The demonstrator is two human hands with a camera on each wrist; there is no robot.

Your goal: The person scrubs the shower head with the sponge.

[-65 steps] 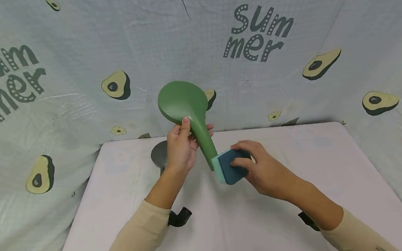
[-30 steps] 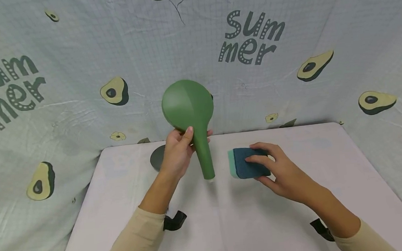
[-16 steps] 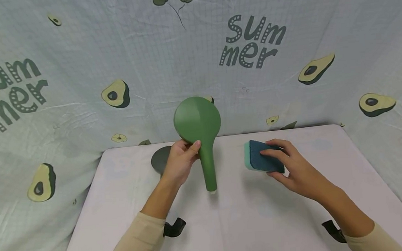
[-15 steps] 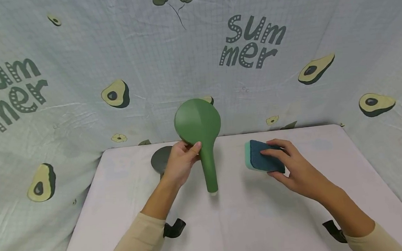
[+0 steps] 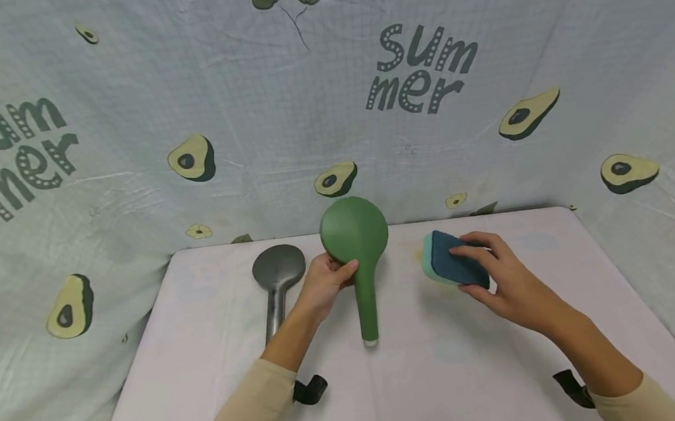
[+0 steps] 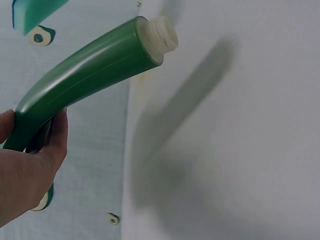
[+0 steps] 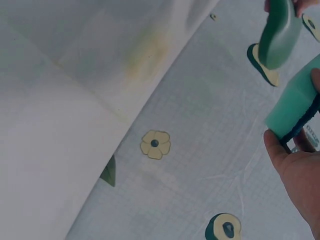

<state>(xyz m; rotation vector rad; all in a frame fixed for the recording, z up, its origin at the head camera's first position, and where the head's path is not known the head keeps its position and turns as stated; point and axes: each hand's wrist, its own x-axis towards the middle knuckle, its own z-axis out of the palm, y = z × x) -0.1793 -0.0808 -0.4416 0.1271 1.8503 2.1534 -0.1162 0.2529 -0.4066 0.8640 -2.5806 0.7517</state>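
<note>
My left hand [image 5: 323, 285] grips a green shower head [image 5: 355, 230] where its round head meets the handle, thumb across the front. The handle points down toward me; in the left wrist view its end shows a white threaded fitting [image 6: 162, 36]. To the right, my right hand [image 5: 508, 284] pinches a sponge [image 5: 459, 260] with a dark blue scouring side and a light teal foam side. The sponge is held up, apart from the shower head. In the right wrist view, the foam [image 7: 295, 102] appears below the green head [image 7: 280, 37].
A grey shower head [image 5: 278, 266] lies on the table left of my left hand, its lower handle hidden by my forearm. The pale-covered table [image 5: 435, 388] meets an avocado-print cloth [image 5: 282, 109] behind. Black curved pieces [image 5: 311, 390] sit by both wrists.
The sponge has left the shower head's handle and moved right. My left hand has lowered the green shower head and shifted it right, uncovering more of the grey one.
</note>
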